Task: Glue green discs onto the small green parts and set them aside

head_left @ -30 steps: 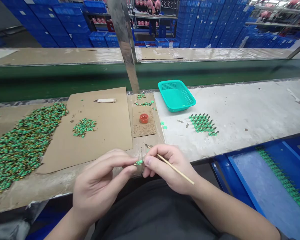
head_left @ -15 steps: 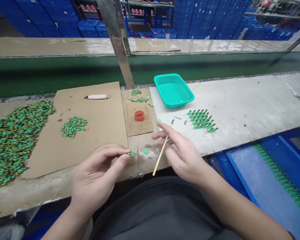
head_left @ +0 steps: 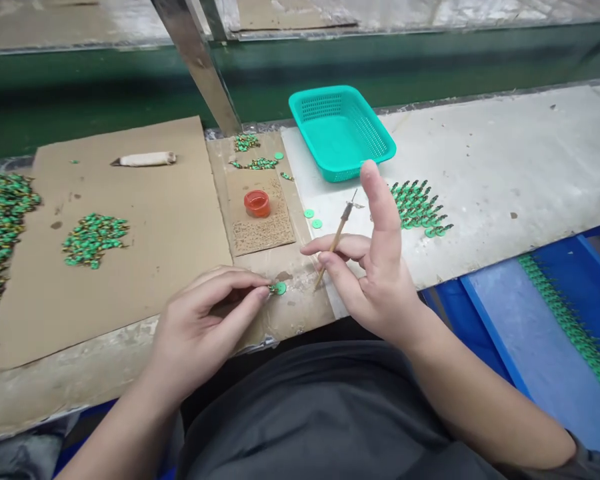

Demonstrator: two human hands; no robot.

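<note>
My left hand [head_left: 215,310] pinches a small green-and-dark piece [head_left: 271,289] between thumb and forefinger, mostly covered by the fingertips. A round green disc [head_left: 281,288] is right at the end of that piece; whether they are joined I cannot tell. In my right hand [head_left: 375,280] is a thin wooden stick [head_left: 338,235] with a dark, needle-like tip, gripped by thumb and fingers while the forefinger points up. Two more green discs [head_left: 317,224] lie on the white surface beyond it. A small red cup [head_left: 257,203] stands on a cardboard pad [head_left: 263,235] ahead of my hands.
A turquoise basket [head_left: 330,170] stands behind my right hand. Rows of green pieces on discs [head_left: 417,205] stand to its right. Left, a cardboard sheet [head_left: 180,220] bears a small green pile [head_left: 95,239] and a wrapped pointed tool [head_left: 147,159]; a large heap [head_left: 5,227] lies beyond.
My view has tipped downward. The disc that lay apart on the table is now against the piece in my left hand. My right forefinger has lifted and the stick has swung in my grip.
</note>
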